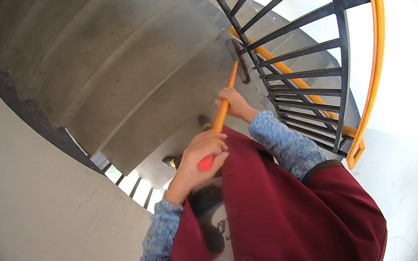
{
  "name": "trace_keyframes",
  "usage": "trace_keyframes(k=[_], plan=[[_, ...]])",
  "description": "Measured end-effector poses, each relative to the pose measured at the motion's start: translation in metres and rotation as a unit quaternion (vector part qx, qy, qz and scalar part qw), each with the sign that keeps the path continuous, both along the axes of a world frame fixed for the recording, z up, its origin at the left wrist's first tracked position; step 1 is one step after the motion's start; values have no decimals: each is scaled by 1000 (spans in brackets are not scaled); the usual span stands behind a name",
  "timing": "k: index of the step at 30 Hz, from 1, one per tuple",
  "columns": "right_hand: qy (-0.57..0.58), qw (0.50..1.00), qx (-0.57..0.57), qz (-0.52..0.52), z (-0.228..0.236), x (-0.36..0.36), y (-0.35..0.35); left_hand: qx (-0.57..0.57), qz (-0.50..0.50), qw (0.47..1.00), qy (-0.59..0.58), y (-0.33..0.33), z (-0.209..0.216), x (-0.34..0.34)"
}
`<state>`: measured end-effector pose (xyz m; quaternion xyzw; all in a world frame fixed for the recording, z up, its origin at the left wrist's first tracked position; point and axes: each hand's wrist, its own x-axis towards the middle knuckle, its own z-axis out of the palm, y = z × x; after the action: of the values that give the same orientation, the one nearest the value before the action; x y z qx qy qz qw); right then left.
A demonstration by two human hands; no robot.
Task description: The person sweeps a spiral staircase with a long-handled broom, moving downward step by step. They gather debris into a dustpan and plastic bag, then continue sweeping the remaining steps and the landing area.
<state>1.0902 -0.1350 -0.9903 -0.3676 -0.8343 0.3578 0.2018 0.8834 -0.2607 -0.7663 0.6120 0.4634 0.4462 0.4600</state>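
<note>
Two hands, left (200, 157) and right (235, 104), hold one broom (226, 102); below them two shoes (171, 162), beside them one railing (319, 55).

From my remote view, the left hand (200, 160) covers the upper part of the broom handle (226, 102); only its red end cap shows under the fingers. Farther down, the right hand (235, 104) hides another stretch of the handle. Beyond the right hand, the broom head (237, 61) is small, dark and partly masked by the black railing (312, 50). Below both hands, my shoes (171, 162) are mostly hidden by the maroon coat (285, 212).
</note>
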Motion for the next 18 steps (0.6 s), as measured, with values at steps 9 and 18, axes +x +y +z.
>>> trace_keyframes(k=[9,18], plan=[[150,968,-80,185,-25,-102,-72,-112,49,985,125,-54,55,-35],[42,993,-56,97,8,-84,-73,-167,111,979,47,-86,59,-37]])
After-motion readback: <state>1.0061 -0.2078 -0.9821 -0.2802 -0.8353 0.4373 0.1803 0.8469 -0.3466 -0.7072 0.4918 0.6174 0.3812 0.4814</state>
